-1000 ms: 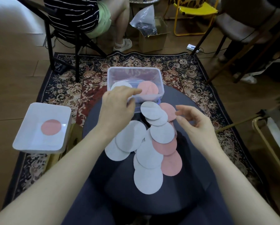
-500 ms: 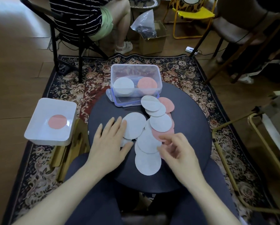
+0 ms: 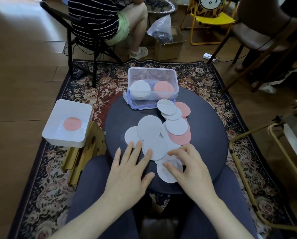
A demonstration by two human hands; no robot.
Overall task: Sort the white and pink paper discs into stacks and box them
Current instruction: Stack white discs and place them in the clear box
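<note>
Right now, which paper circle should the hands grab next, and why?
Probably the nearest white disc. The right hand already has its fingers curled over it at the table's near edge, while the left hand lies flat beside it. It could then go onto the white stack in the clear box, next to the pink stack.

No text, label, brand name or number can be read anywhere in the view. The only sign-like mark is a cartoon cat face (image 3: 206,1), white with black eyes and whiskers, printed on the back of the yellow chair (image 3: 213,19) at the far edge of the room; it carries no lettering. The paper discs (image 3: 150,130), both boxes and the cardboard carton (image 3: 168,47) show plain surfaces.
</note>
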